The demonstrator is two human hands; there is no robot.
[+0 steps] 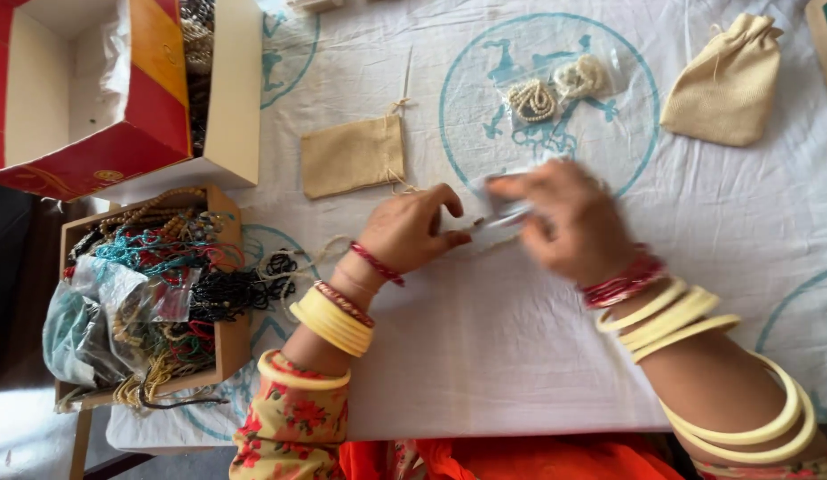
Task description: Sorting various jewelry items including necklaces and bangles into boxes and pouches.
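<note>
Clear plastic packet (pixel 507 213), small and blurred, lies between both hands near the middle of the white cloth with teal print (pixel 520 356). Left hand (pixel 411 229) pinches one end with thumb and forefinger; right hand (pixel 564 218) closes its fingers over the other end, blurred by motion. Just behind them a flat beige pouch (pixel 353 156) lies, and beaded pieces in clear wrap (pixel 555 89) farther back. A fuller beige pouch (pixel 724 84) sits at far right. A wooden box of necklaces (pixel 151 293) stands at left, beside a red carton (pixel 93 89).
</note>
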